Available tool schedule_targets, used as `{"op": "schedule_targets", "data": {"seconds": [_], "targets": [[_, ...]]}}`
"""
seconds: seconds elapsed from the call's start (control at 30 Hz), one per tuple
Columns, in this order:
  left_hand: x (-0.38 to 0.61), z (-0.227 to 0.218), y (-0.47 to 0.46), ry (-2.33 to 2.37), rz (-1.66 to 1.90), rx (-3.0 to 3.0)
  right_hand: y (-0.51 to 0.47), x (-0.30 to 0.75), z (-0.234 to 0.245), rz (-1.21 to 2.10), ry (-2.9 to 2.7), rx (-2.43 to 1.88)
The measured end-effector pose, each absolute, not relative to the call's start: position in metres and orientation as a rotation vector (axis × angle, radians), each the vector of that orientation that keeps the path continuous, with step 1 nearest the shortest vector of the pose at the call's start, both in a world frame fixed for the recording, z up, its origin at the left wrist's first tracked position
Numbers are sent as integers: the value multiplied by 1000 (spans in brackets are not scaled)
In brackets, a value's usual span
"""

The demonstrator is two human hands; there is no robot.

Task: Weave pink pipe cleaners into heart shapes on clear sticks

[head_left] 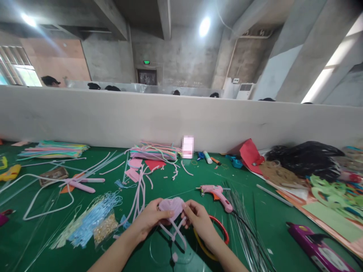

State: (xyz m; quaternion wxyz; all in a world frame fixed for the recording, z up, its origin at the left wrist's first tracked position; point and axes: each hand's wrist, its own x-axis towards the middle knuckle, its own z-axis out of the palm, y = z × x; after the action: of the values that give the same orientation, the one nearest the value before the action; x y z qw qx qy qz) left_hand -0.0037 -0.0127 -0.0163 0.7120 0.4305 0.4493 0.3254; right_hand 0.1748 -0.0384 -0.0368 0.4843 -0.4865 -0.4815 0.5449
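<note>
Between my two hands is a fuzzy lilac pipe-cleaner piece (174, 204), coiled into a rounded shape with loose strands crossing below it. My left hand (151, 216) grips its left side, thumb lying across the front. With thumb and fingers pinched at its right edge, my right hand (196, 216) holds the same piece near one of the strands. Beneath it a small pale lilac bit (175, 257) hangs or lies on the green table (159, 260); I cannot tell which. Long lilac pipe cleaners (138, 196) lie just beyond my left hand.
A pink glue gun (217, 192) lies beyond my right hand, its cord running over thin wires (241, 223). Red-handled scissors or a ring (224, 226) sit under my right wrist. Leftward are blue tassels (95, 217) and a bag of gold beads (105, 228). A purple tool (317, 245) lies right.
</note>
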Motion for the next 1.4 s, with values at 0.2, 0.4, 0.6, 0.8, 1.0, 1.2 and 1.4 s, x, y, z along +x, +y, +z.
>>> {"op": "schedule_targets", "data": {"seconds": [0.2,0.4,0.6,0.8,1.0,1.2,1.4], "targets": [[-5,-24,-10,1010,721,956,-39,174,-39,1332,-1153,-1181],[-3,-23,-11,997,745,941,-39,175,-40,1335,-1159,-1174],[-1,-14,-13,974,769,891,-40,176,-35,1349,-1162,-1152],[-2,-12,-15,940,748,890,-40,175,-38,1371,-1154,-1172],[1,-10,-19,930,798,924,-40,175,-41,1353,-1140,-1174],[0,-12,-19,879,770,884,-42,176,-34,1312,-1140,-1166],[-1,-18,-16,931,775,869,-47,172,-29,1311,-1131,-1163]]}}
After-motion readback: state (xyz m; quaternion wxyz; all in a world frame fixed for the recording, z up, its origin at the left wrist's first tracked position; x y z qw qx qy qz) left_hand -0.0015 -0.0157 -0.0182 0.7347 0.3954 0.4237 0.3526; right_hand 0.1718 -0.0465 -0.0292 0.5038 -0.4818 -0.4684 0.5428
